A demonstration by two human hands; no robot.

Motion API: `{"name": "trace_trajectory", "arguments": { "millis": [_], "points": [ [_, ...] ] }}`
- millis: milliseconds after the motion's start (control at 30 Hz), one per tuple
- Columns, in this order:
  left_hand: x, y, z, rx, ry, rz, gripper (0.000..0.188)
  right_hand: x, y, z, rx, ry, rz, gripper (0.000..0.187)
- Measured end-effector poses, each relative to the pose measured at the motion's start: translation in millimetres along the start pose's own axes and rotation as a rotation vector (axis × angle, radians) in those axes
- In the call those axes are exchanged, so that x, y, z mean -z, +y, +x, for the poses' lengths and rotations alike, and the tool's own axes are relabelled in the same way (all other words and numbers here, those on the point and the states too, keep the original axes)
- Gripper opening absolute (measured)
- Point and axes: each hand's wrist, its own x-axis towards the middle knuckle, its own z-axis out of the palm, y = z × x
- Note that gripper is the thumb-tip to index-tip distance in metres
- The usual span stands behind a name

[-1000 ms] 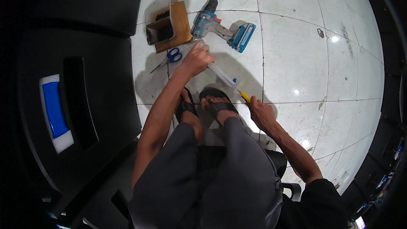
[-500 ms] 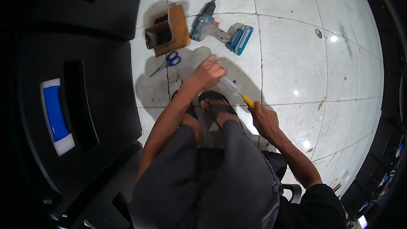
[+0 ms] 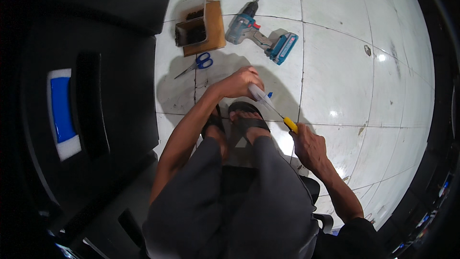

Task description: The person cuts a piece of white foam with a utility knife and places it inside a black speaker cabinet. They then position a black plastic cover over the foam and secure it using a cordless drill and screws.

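And here, just above the middle of the frame, is the pale, slender piece (image 3: pixel 259 94), sloping down to the right, off the floor by the look of it. The left hand (image 3: pixel 242 82) has it by the upper end, fingers curled in and clamped on it; that grip looks meant to steady it, leaving the lower end free. Up to that end comes the thin metal shaft of a yellow-handled tool (image 3: pixel 290 124); whether the tip goes in, or merely meets it, I can't tell. Right of centre, the right hand (image 3: pixel 310 148) has its fingers closed round the handle, gripping well back, which likely keeps the shaft in line with the piece.

Just past the piece, a small blue bit (image 3: pixel 270 95) lies on the tiled floor (image 3: pixel 335 76). Below, dark sandals (image 3: pixel 254 123) are planted, a steady base for work held out over the knees. Now the upper middle: the cordless drill (image 3: pixel 247 31) lies on its side, battery toward the right, within easy reach. Left of it sit a brown board (image 3: pixel 217 24) and an open container (image 3: pixel 191 45) with dark bits inside, perhaps to keep loose pieces together. Blue-handled scissors (image 3: pixel 204 61) rest just below, blades pointing lower left, parked clear of both hands.
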Motion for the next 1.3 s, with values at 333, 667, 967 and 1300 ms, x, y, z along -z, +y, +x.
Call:
{"name": "trace_trajectory", "arguments": {
  "millis": [333,667,967,1300],
  "points": [
    [-27,-44,-16,0.174,0.018,-0.291,0.035,-3,-23,34,-0.002,-0.071,-0.026,0.023],
    [-20,-63,-28,0.22,0.008,-0.392,0.034,5,-60,63,-0.058,-0.181,-0.114,0.021],
    [-23,-61,-28,0.276,0.022,-0.432,0.033,9,-59,48,-0.081,-0.181,-0.19,0.023],
    [-23,-61,-31,0.275,0.038,-0.444,0.031,-5,-64,59,-0.137,-0.21,-0.168,0.025]
  ]
}}
